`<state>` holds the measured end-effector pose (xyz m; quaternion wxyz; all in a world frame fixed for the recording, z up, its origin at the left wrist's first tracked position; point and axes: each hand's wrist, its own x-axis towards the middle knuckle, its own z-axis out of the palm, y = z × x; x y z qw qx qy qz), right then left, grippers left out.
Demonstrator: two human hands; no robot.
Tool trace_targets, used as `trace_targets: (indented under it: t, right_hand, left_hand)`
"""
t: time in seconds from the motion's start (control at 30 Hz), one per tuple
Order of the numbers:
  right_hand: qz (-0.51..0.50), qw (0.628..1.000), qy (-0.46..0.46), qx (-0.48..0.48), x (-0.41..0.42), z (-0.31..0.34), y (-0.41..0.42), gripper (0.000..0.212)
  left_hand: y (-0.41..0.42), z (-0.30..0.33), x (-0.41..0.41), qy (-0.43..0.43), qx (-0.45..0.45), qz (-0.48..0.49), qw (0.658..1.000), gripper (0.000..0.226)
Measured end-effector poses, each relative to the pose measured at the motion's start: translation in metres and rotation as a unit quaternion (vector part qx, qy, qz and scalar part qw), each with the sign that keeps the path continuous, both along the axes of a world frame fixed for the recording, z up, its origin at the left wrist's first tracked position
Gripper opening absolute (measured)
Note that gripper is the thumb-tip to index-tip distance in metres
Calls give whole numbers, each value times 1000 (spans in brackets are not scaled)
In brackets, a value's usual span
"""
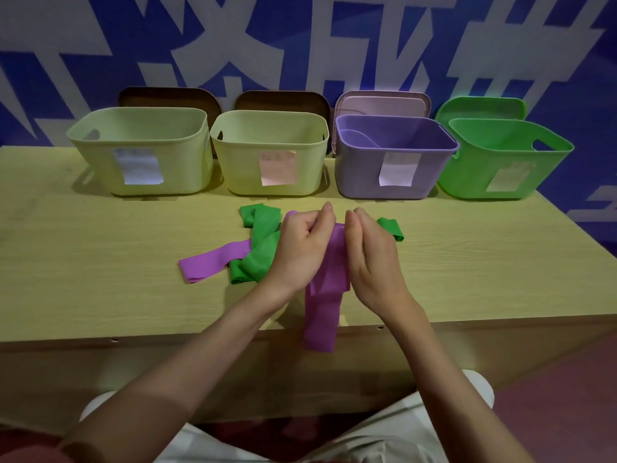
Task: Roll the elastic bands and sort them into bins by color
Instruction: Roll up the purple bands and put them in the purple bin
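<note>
A purple band hangs over the table edge, its top pinched between left hand and right hand, likely to start rolling. Beyond lie green bands; farther back, the purple bin waits.

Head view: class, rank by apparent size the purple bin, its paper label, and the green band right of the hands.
1. purple bin
2. paper label
3. green band, part hidden behind the right hand, so its rank is unsure.
</note>
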<state>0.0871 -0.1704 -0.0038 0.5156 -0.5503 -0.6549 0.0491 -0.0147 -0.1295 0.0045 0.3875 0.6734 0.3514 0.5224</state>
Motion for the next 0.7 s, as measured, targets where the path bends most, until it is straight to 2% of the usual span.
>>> trace_targets:
  t: [0.17,0.3,0.4,0.53,0.63,0.7]
  right_hand:
    - [-21,997,76,8,-5,0,1,39]
    - [-37,995,88,6,-9,2,3,38]
    - [-26,997,76,10,-8,2,1,37]
    - [-47,999,-19,-3,-5,-1,1,34]
    - [-42,999,-17,-15,-9,0,2,30]
    - [-39,999,4,-4,-12,1,2,30]
  left_hand:
    - [-2,-2,-6,82,170,57,980,39]
    - [-3,-7,-6,97,219,70,968,35]
    - [-1,-10,-5,85,217,81,969,38]
    - [2,-10,-4,69,160,80,981,40]
    - [1,-5,-2,65,126,87,986,39]
    - [2,-3,-2,78,148,99,981,38]
